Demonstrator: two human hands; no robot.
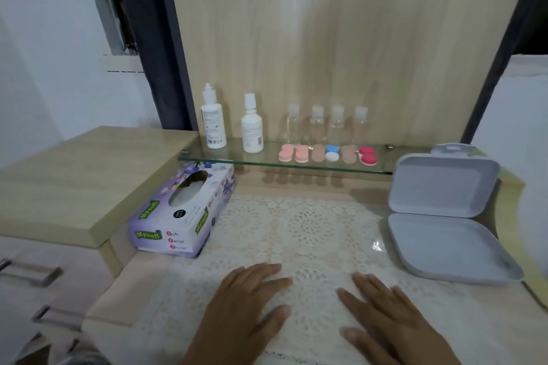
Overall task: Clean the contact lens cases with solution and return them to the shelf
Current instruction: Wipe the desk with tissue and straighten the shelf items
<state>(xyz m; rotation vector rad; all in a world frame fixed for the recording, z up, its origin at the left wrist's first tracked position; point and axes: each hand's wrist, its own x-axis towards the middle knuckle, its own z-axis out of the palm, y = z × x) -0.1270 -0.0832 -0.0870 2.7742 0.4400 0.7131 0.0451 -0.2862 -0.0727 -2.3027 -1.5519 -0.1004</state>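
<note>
Several contact lens cases [327,153] stand in a row on the glass shelf [237,160]: pink, tan, one blue and white, one red. Two white solution bottles [213,121] [252,127] stand at the shelf's left end, and several small clear bottles [326,124] line up behind the cases. My left hand [246,305] and my right hand [385,314] lie flat and empty on the lace cloth [311,228] at the table's front, well short of the shelf.
A purple tissue box [184,213] lies on the table's left, under the shelf end. An open pale blue plastic box [444,216] stands at the right. A raised wooden cabinet top [74,175] with drawers borders the left side.
</note>
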